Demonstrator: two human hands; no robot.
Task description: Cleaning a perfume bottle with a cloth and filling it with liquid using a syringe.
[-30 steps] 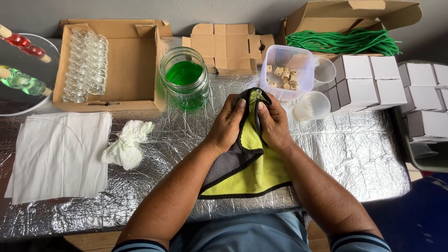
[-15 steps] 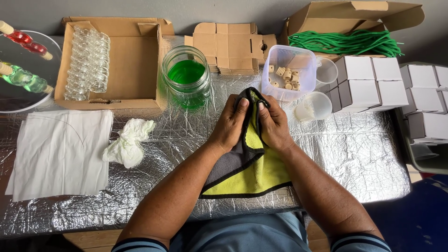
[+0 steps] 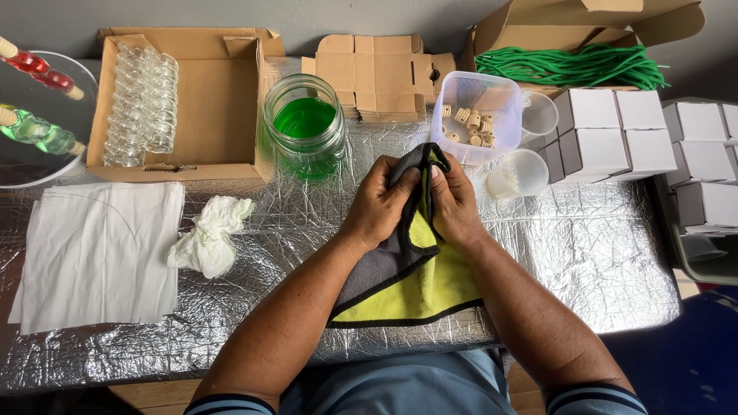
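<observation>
My left hand (image 3: 380, 204) and my right hand (image 3: 455, 201) are pressed together over the middle of the table, both gripping a grey and yellow-green cloth (image 3: 411, 280) bunched up between them. Whatever is wrapped inside the cloth is hidden. The cloth's loose end hangs down toward my lap. Just beyond my hands stands a glass jar of green liquid (image 3: 306, 132), and a clear plastic tub of small wooden corks (image 3: 477, 117) stands to its right.
A foil sheet (image 3: 584, 253) covers the table. At the left lie a white cloth (image 3: 96, 250) and a crumpled tissue (image 3: 209, 237). A cardboard box with small glass bottles (image 3: 142, 104) sits behind them. White boxes (image 3: 615, 131), flat carton blanks (image 3: 377, 71), plastic funnels (image 3: 519, 173) and green cord (image 3: 569, 65) fill the back and right.
My hands have stayed in place, shifting their grip slightly on the cloth. Nothing else has moved.
</observation>
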